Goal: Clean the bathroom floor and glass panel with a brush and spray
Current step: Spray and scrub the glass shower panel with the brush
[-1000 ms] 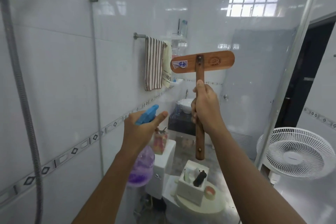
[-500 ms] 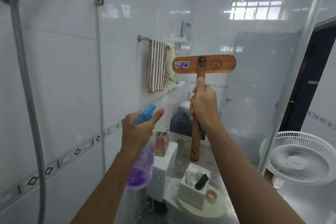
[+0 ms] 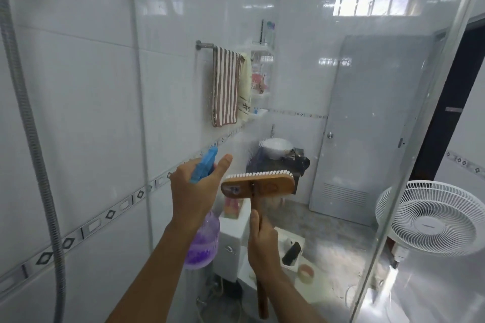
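Glass panel (image 3: 328,86) filled most of the view ahead of the person, wet with droplets near its top and framed by a metal post (image 3: 420,139) on the right. Through it showed a grey door (image 3: 367,126), a white fan (image 3: 430,217), a toilet (image 3: 233,244) and a striped towel (image 3: 225,86) hung on a rail. A shower hose (image 3: 31,126) ran down the tiled wall (image 3: 78,86) at the left.

Low in the middle, the brush (image 3: 258,185) stood with its wooden head level and its white bristles turned toward the glass; whether they touched it could not be told. The right hand (image 3: 263,246) was closed around the brush handle below the head, thumb laid up along the wood.

Just left of the brush head, the left hand (image 3: 195,191) was wrapped about the neck of the spray bottle (image 3: 203,241), thumb stuck out toward the glass. The blue nozzle (image 3: 206,165) pointed up and forward, and the purple body hung beneath the hand.
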Action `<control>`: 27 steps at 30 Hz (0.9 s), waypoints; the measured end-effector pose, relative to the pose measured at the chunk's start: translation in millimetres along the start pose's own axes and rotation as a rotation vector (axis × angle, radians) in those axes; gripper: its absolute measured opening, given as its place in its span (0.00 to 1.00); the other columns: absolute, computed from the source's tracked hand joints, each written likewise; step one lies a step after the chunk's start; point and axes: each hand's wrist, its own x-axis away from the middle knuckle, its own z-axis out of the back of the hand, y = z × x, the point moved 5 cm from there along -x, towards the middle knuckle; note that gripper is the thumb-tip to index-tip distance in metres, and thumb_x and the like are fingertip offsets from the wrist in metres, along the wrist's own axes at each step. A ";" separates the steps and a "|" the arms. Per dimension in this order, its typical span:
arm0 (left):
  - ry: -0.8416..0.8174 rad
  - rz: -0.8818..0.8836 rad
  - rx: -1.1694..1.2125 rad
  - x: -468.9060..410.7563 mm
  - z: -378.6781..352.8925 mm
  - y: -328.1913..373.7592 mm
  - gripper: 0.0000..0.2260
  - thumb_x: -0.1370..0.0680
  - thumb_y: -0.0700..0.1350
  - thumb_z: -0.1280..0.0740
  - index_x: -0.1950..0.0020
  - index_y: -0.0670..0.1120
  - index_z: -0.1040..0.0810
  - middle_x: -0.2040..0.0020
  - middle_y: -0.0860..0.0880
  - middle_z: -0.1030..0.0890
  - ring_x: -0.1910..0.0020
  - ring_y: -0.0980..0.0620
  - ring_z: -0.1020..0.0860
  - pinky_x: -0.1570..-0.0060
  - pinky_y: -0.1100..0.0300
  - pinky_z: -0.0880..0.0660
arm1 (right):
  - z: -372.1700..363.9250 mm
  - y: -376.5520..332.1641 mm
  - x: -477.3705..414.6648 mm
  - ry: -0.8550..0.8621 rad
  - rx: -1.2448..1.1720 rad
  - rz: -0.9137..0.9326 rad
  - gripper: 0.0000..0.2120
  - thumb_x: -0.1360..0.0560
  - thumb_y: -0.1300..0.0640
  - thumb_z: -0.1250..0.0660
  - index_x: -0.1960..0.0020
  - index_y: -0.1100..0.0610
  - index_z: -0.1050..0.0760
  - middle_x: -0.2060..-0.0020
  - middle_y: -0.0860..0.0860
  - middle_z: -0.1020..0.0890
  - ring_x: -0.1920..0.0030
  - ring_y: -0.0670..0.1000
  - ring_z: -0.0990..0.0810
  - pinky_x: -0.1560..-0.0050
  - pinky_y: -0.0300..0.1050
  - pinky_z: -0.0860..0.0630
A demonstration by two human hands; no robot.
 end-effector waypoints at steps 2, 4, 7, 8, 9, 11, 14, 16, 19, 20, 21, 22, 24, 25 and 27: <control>0.010 -0.006 -0.008 0.9 1.2 -0.8 0.16 0.26 0.58 0.28 0.66 0.48 0.24 0.74 0.52 0.27 0.74 0.55 0.27 0.74 0.68 0.30 | 2.0 -30.2 -12.1 0.008 -0.047 0.068 0.35 0.28 0.22 0.51 0.50 0.51 0.23 0.62 0.47 0.19 0.62 0.42 0.20 0.59 0.43 0.22; 0.020 -0.028 -0.013 1.3 2.2 0.7 0.15 0.26 0.59 0.29 0.66 0.51 0.25 0.74 0.51 0.27 0.74 0.55 0.27 0.75 0.67 0.30 | 9.6 -83.0 -39.0 0.015 -0.099 0.155 0.24 0.20 0.35 0.47 0.53 0.54 0.24 0.66 0.49 0.23 0.69 0.41 0.25 0.66 0.40 0.27; 0.031 -0.054 -0.035 0.7 1.3 0.9 0.15 0.24 0.57 0.29 0.65 0.49 0.23 0.74 0.51 0.26 0.75 0.54 0.27 0.77 0.68 0.31 | 28.3 -169.0 -82.5 0.050 -0.126 0.284 0.21 0.16 0.42 0.47 0.56 0.55 0.26 0.67 0.50 0.25 0.69 0.45 0.27 0.67 0.40 0.29; 0.030 -0.070 -0.047 1.3 0.3 0.7 0.15 0.24 0.57 0.30 0.65 0.48 0.23 0.74 0.50 0.26 0.75 0.53 0.26 0.77 0.68 0.30 | 32.3 -186.0 -90.8 0.074 -0.110 0.317 0.20 0.15 0.42 0.47 0.57 0.53 0.27 0.68 0.48 0.26 0.68 0.45 0.28 0.66 0.40 0.29; 0.023 -0.082 -0.058 1.5 -1.5 1.0 0.15 0.24 0.56 0.30 0.64 0.47 0.22 0.74 0.50 0.25 0.74 0.52 0.25 0.77 0.68 0.30 | 35.4 -195.2 -96.1 0.093 -0.110 0.341 0.20 0.15 0.43 0.48 0.58 0.51 0.28 0.68 0.47 0.26 0.67 0.45 0.28 0.65 0.41 0.29; 0.009 -0.087 -0.068 2.1 -3.5 2.3 0.15 0.23 0.55 0.30 0.64 0.46 0.21 0.73 0.49 0.23 0.75 0.51 0.25 0.78 0.66 0.29 | 33.3 -184.9 -93.9 0.078 -0.117 0.338 0.20 0.15 0.42 0.48 0.58 0.51 0.28 0.68 0.48 0.26 0.68 0.45 0.28 0.65 0.42 0.29; 0.025 -0.059 -0.048 3.1 -1.5 6.3 0.16 0.22 0.53 0.30 0.67 0.47 0.23 0.75 0.51 0.27 0.77 0.54 0.28 0.79 0.68 0.33 | 20.4 -105.8 -57.8 0.047 -0.141 0.240 0.20 0.16 0.40 0.47 0.55 0.52 0.25 0.67 0.47 0.24 0.69 0.42 0.25 0.64 0.42 0.26; 0.028 -0.049 -0.018 4.3 0.6 8.8 0.16 0.22 0.53 0.30 0.66 0.46 0.23 0.75 0.51 0.27 0.77 0.55 0.28 0.78 0.69 0.33 | 13.1 -36.7 -21.7 0.054 -0.122 0.108 0.24 0.21 0.31 0.47 0.53 0.49 0.24 0.66 0.45 0.20 0.65 0.40 0.21 0.60 0.41 0.23; 0.012 -0.052 -0.008 5.7 0.7 10.6 0.17 0.22 0.55 0.31 0.66 0.45 0.23 0.75 0.48 0.28 0.77 0.54 0.30 0.78 0.67 0.32 | 12.6 12.8 -1.9 0.059 -0.045 0.034 0.35 0.28 0.22 0.52 0.50 0.49 0.22 0.61 0.45 0.17 0.59 0.44 0.17 0.55 0.48 0.18; 0.003 -0.048 -0.012 5.8 -0.1 10.9 0.18 0.23 0.55 0.30 0.66 0.45 0.23 0.74 0.47 0.27 0.78 0.55 0.31 0.77 0.65 0.32 | 15.7 4.7 -7.3 0.058 -0.040 0.049 0.33 0.26 0.24 0.51 0.52 0.50 0.22 0.63 0.47 0.18 0.62 0.45 0.17 0.58 0.49 0.18; -0.008 -0.042 -0.018 6.1 -1.2 11.6 0.18 0.23 0.55 0.30 0.67 0.44 0.24 0.74 0.46 0.27 0.78 0.55 0.32 0.77 0.63 0.32 | 20.6 -17.6 -14.6 0.055 -0.061 0.090 0.29 0.22 0.28 0.48 0.55 0.51 0.23 0.67 0.48 0.20 0.66 0.44 0.20 0.62 0.46 0.21; -0.021 -0.033 -0.029 7.0 -3.2 12.1 0.19 0.23 0.55 0.29 0.67 0.44 0.24 0.74 0.44 0.27 0.77 0.56 0.32 0.77 0.61 0.32 | 28.2 -46.6 -23.4 0.057 -0.089 0.133 0.24 0.19 0.34 0.46 0.58 0.52 0.24 0.69 0.48 0.23 0.70 0.41 0.23 0.66 0.41 0.24; -0.040 -0.005 -0.037 9.6 -6.8 13.1 0.19 0.23 0.55 0.29 0.66 0.43 0.23 0.74 0.45 0.27 0.77 0.55 0.32 0.76 0.60 0.31 | 45.4 -110.0 -50.8 0.069 -0.120 0.228 0.19 0.15 0.44 0.46 0.60 0.52 0.28 0.71 0.46 0.27 0.74 0.39 0.28 0.71 0.32 0.31; -0.048 0.009 -0.035 11.1 -8.3 13.0 0.18 0.23 0.55 0.29 0.66 0.43 0.23 0.74 0.46 0.27 0.77 0.55 0.32 0.77 0.62 0.31 | 53.4 -138.3 -64.1 0.080 -0.124 0.273 0.19 0.15 0.45 0.46 0.61 0.52 0.29 0.71 0.46 0.28 0.73 0.40 0.29 0.72 0.33 0.31; -0.060 0.025 -0.018 15.1 -11.1 14.1 0.15 0.23 0.55 0.29 0.64 0.45 0.22 0.72 0.47 0.25 0.76 0.55 0.29 0.76 0.65 0.29 | 68.2 -175.8 -83.5 0.120 -0.119 0.326 0.20 0.15 0.43 0.47 0.61 0.51 0.29 0.69 0.50 0.27 0.70 0.43 0.27 0.69 0.39 0.28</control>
